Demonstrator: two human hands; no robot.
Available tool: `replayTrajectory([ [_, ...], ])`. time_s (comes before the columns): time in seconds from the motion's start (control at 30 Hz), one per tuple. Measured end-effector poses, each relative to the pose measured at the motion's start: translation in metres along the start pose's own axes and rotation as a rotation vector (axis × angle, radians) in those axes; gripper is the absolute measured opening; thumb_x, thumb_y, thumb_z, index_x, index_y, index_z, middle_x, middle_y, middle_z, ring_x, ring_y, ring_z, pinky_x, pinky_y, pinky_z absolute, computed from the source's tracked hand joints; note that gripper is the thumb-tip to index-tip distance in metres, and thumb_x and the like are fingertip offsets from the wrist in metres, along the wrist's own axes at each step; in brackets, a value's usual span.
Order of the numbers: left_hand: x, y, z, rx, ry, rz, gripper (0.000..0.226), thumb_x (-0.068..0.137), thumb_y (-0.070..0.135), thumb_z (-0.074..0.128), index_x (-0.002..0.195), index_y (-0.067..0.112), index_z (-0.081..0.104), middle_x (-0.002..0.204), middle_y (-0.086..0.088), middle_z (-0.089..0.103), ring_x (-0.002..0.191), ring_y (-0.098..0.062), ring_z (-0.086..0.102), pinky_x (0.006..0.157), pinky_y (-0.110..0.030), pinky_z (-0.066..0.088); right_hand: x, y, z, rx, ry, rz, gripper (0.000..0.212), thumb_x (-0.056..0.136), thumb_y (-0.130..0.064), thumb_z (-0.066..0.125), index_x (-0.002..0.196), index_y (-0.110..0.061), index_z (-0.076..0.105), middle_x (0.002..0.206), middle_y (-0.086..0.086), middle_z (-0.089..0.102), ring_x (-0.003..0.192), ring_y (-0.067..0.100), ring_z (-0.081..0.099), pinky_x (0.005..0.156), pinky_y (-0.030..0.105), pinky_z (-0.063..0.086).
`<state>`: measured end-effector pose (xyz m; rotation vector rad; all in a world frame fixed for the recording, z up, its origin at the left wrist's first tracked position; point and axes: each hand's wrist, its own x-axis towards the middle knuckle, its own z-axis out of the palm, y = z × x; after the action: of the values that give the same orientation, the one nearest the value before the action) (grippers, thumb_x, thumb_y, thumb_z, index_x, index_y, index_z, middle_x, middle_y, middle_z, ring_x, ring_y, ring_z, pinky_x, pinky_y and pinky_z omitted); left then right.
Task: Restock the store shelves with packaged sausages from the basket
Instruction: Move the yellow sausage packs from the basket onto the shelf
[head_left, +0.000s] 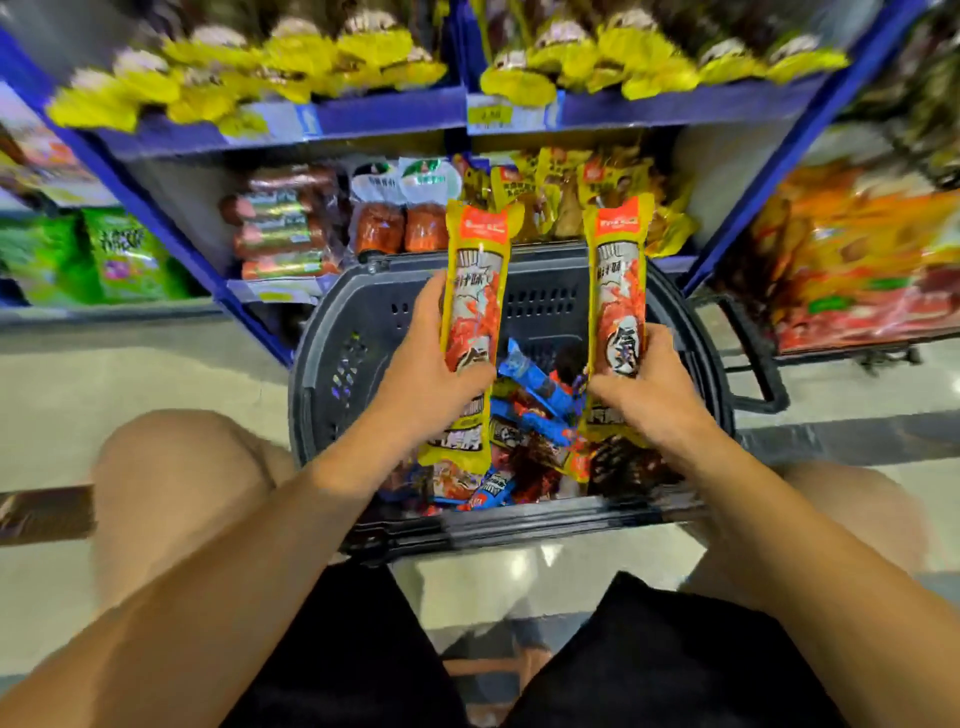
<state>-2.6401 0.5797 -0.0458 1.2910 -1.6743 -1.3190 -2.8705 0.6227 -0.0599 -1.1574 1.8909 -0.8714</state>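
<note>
Basket (332, 364) on floor between my knees and the shelf unit, its far rim against the bottom shelf (280, 291) edge. My left hand (431, 374) holds one sausage pack (475, 312) upright over basket's left half; my right hand (649, 384) holds a second pack (618, 306) upright over the right half. Loose packets (535, 415) piled in basket between and under both. Sausages (280, 223) at bottom shelf's left, pouches (571, 187) at right. Upper shelf (395, 114) above, packs along its front edge.
</note>
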Motion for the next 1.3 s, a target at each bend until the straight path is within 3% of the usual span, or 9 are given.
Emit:
replayTrajectory([
  [0.13, 0.001, 0.033, -0.003, -0.032, 0.002, 0.107, 0.098, 0.076, 0.022, 0.07, 0.151, 0.044, 0.011, 0.139, 0.015, 0.049, 0.111, -0.001, 0.061, 0.092, -0.042, 0.055, -0.012, -0.034, -0.034, -0.102, 0.115, -0.121, 0.042, 0.075, -0.026, 0.071, 0.112, -0.032, 0.05, 0.088, -0.014, 0.062, 0.076, 0.003, 0.061, 0.057, 0.025, 0.046],
  [0.27, 0.011, 0.065, -0.003, -0.03, 0.022, 0.212, 0.098, 0.076, 0.024, 0.07, 0.152, 0.041, 0.011, 0.138, 0.03, 0.041, 0.116, 0.01, 0.054, 0.094, -0.033, 0.052, -0.017, -0.065, -0.063, -0.127, 0.237, -0.229, 0.026, 0.078, -0.027, 0.069, 0.102, -0.03, 0.061, 0.095, -0.001, 0.067, 0.082, 0.014, 0.063, 0.07, 0.034, 0.053],
  [0.33, 0.019, 0.076, -0.005, -0.013, 0.03, 0.24, 0.098, 0.08, 0.018, 0.072, 0.151, 0.044, 0.01, 0.144, 0.018, 0.043, 0.118, 0.003, 0.055, 0.093, -0.032, 0.052, -0.012, -0.075, -0.077, -0.123, 0.288, -0.251, 0.029, 0.08, -0.03, 0.068, 0.106, -0.031, 0.057, 0.092, -0.006, 0.065, 0.075, 0.001, 0.06, 0.06, 0.022, 0.049],
  [0.53, 0.049, 0.098, -0.016, 0.097, 0.095, 0.272, 0.096, 0.085, 0.017, 0.072, 0.149, 0.048, 0.008, 0.138, 0.008, 0.049, 0.093, 0.011, 0.063, 0.068, -0.015, 0.053, 0.03, -0.108, -0.115, -0.192, 0.43, -0.275, 0.044, 0.083, -0.036, 0.064, 0.123, -0.02, 0.057, 0.098, -0.003, 0.059, 0.083, 0.015, 0.053, 0.063, 0.028, 0.036],
  [0.7, 0.069, 0.112, -0.017, 0.102, 0.099, 0.268, 0.094, 0.086, 0.019, 0.071, 0.15, 0.049, 0.009, 0.149, 0.009, 0.038, 0.099, 0.023, 0.052, 0.08, -0.028, 0.055, 0.076, -0.145, -0.129, -0.292, 0.459, -0.302, 0.048, 0.083, -0.037, 0.061, 0.125, -0.015, 0.056, 0.115, 0.007, 0.064, 0.093, 0.025, 0.056, 0.072, 0.034, 0.042],
  [0.8, 0.08, 0.116, -0.017, 0.092, 0.121, 0.252, 0.094, 0.085, 0.019, 0.072, 0.151, 0.045, 0.01, 0.146, 0.006, 0.042, 0.123, -0.004, 0.052, 0.09, -0.043, 0.055, 0.1, -0.158, -0.13, -0.322, 0.486, -0.306, 0.048, 0.084, -0.034, 0.061, 0.127, -0.013, 0.055, 0.117, 0.009, 0.064, 0.103, 0.03, 0.059, 0.075, 0.036, 0.042],
  [1.03, 0.095, 0.105, -0.016, 0.13, 0.138, 0.236, 0.092, 0.084, 0.022, 0.073, 0.15, 0.047, 0.014, 0.136, 0.018, 0.047, 0.107, 0.008, 0.058, 0.084, -0.028, 0.055, 0.149, -0.17, -0.127, -0.488, 0.447, -0.281, 0.049, 0.087, -0.041, 0.06, 0.127, -0.012, 0.059, 0.123, 0.014, 0.061, 0.11, 0.034, 0.058, 0.084, 0.038, 0.046],
  [1.2, 0.097, 0.1, -0.012, 0.122, 0.14, 0.216, 0.09, 0.083, 0.021, 0.074, 0.149, 0.045, 0.017, 0.125, 0.025, 0.05, 0.103, 0.006, 0.061, 0.089, -0.036, 0.055, 0.16, -0.174, -0.131, -0.566, 0.398, -0.26, 0.053, 0.089, -0.047, 0.058, 0.131, -0.016, 0.057, 0.131, 0.01, 0.062, 0.118, 0.033, 0.056, 0.098, 0.044, 0.048],
  [1.3, 0.097, 0.099, -0.01, 0.124, 0.133, 0.217, 0.091, 0.084, 0.021, 0.073, 0.151, 0.044, 0.016, 0.122, 0.029, 0.049, 0.097, 0.012, 0.06, 0.082, -0.028, 0.055, 0.154, -0.173, -0.136, -0.569, 0.364, -0.243, 0.06, 0.088, -0.053, 0.056, 0.134, -0.016, 0.054, 0.131, 0.01, 0.061, 0.117, 0.033, 0.057, 0.092, 0.04, 0.048],
])
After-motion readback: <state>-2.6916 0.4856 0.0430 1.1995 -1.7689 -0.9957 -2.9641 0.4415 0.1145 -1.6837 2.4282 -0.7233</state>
